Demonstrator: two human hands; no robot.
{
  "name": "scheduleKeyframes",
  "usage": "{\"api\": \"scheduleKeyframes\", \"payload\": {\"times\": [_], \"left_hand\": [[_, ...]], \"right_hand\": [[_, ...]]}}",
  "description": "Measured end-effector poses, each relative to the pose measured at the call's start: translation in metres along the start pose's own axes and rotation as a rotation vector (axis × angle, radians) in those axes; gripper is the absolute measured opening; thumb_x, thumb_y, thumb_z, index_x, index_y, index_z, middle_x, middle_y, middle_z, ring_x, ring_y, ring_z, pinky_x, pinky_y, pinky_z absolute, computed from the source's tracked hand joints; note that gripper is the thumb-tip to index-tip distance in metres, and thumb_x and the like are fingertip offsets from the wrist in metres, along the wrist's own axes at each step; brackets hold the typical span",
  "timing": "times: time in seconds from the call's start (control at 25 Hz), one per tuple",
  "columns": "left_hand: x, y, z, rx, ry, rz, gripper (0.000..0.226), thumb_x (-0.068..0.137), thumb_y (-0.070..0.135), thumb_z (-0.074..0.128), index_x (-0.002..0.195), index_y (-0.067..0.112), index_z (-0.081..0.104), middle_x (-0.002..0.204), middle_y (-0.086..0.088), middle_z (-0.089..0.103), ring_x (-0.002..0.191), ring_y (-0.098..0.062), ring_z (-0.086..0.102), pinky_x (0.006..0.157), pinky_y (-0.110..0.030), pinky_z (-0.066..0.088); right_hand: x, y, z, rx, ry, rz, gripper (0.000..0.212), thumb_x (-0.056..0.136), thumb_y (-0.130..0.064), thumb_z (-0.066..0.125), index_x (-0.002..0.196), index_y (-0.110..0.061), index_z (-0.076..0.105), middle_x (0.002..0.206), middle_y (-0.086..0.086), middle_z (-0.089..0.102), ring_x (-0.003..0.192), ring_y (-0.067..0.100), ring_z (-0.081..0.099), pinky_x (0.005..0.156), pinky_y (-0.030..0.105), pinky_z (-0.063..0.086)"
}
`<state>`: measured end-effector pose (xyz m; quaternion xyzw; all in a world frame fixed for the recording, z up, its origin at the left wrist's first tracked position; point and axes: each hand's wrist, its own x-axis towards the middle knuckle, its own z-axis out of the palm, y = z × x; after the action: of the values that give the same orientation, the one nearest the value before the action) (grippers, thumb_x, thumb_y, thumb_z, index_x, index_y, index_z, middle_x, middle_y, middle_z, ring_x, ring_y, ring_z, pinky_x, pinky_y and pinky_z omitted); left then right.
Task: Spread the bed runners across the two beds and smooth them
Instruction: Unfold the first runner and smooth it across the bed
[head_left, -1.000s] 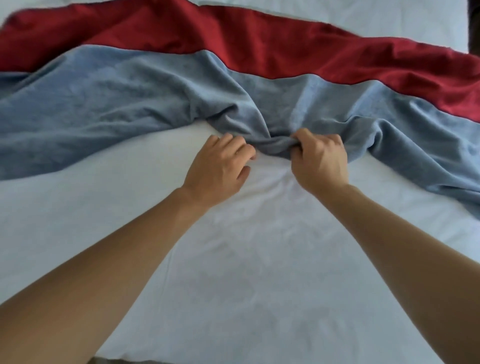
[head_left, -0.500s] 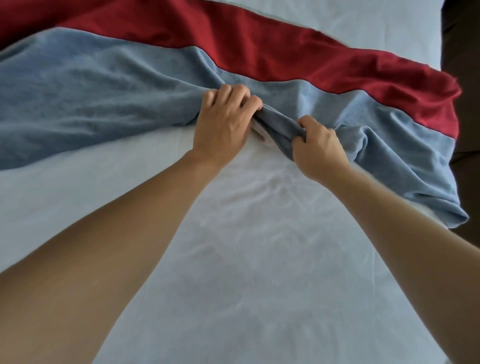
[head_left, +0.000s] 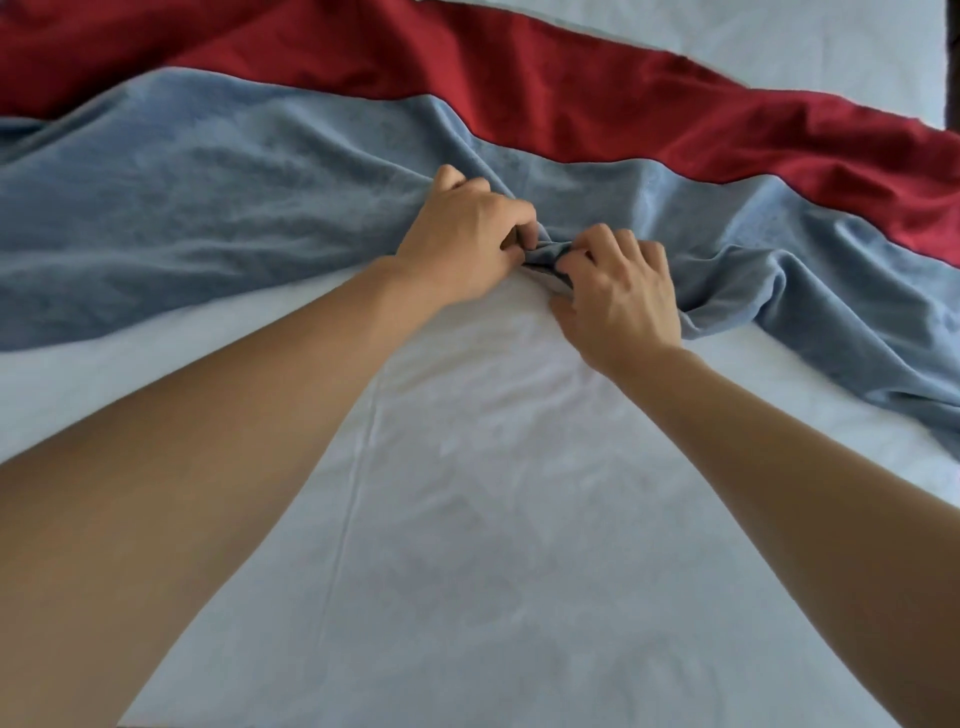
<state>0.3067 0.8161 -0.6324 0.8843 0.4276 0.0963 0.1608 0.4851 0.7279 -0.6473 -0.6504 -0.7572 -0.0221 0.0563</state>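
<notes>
A blue bed runner (head_left: 218, 208) lies across the white bed (head_left: 493, 519), rumpled and bunched near the middle. Beyond it, partly under its far edge, a red bed runner (head_left: 597, 98) stretches across the bed. My left hand (head_left: 462, 244) pinches a bunched fold on the blue runner's near edge. My right hand (head_left: 618, 296) grips the same fold right beside it, fingers curled into the cloth. To the right of my hands the blue runner falls in deep folds toward the bed's edge.
White sheet covers the near half of the bed, with a faint crease (head_left: 358, 467) running toward me. More white sheet (head_left: 779, 36) shows beyond the red runner. A dark strip (head_left: 953, 62) marks the bed's far right side.
My hands have come closer together on the blue runner's near edge and now bunch one fold between them. The view has swung back to the left, showing less of the bed's right side.
</notes>
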Motion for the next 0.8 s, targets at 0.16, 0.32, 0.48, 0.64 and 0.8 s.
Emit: {"api": "scheduleKeyframes", "payload": {"times": [0.16,0.32,0.48,0.64,0.8], "left_hand": [[-0.004,0.008,-0.01,0.051,0.127,0.12,0.008,0.084,0.019,0.058,0.089,0.021,0.065,0.085,0.004,0.062,0.088,-0.024,0.057,0.084,-0.036,0.031],[-0.033,0.041,0.012,0.317,0.299,0.294,0.009,0.085,0.023,0.056,0.09,0.017,0.061,0.088,-0.004,0.059,0.084,-0.028,0.055,0.076,-0.041,0.035],[-0.036,0.035,0.027,0.376,0.255,0.077,0.015,0.085,0.023,0.054,0.094,0.021,0.067,0.091,0.004,0.064,0.089,-0.025,0.057,0.08,-0.038,0.036],[-0.027,0.029,0.029,0.354,0.19,0.073,0.022,0.085,0.017,0.054,0.103,0.02,0.064,0.1,0.004,0.068,0.098,-0.025,0.059,0.087,-0.037,0.031],[-0.019,0.033,0.031,0.344,0.21,0.12,0.017,0.083,0.014,0.055,0.097,0.019,0.063,0.115,-0.002,0.067,0.105,-0.028,0.061,0.086,-0.04,0.034]], "right_hand": [[-0.002,0.003,-0.006,0.176,0.158,0.044,0.01,0.082,-0.014,0.062,0.082,-0.011,0.071,0.086,0.004,0.065,0.076,0.029,0.059,0.077,0.04,0.042],[-0.016,0.013,-0.033,0.377,0.231,0.054,0.012,0.084,-0.01,0.064,0.072,-0.008,0.064,0.058,0.001,0.057,0.052,0.024,0.051,0.064,0.035,0.044],[-0.032,0.018,-0.034,0.306,0.118,0.025,0.002,0.082,-0.012,0.067,0.08,-0.012,0.067,0.069,0.001,0.064,0.065,0.026,0.057,0.075,0.038,0.045],[-0.031,0.015,-0.007,0.188,-0.07,0.066,0.019,0.079,-0.026,0.075,0.088,-0.012,0.068,0.09,0.006,0.065,0.084,0.034,0.06,0.081,0.045,0.045],[-0.025,0.019,-0.01,0.241,0.115,0.081,0.007,0.081,-0.01,0.061,0.074,-0.011,0.061,0.071,0.004,0.061,0.062,0.031,0.056,0.074,0.041,0.045]]}}
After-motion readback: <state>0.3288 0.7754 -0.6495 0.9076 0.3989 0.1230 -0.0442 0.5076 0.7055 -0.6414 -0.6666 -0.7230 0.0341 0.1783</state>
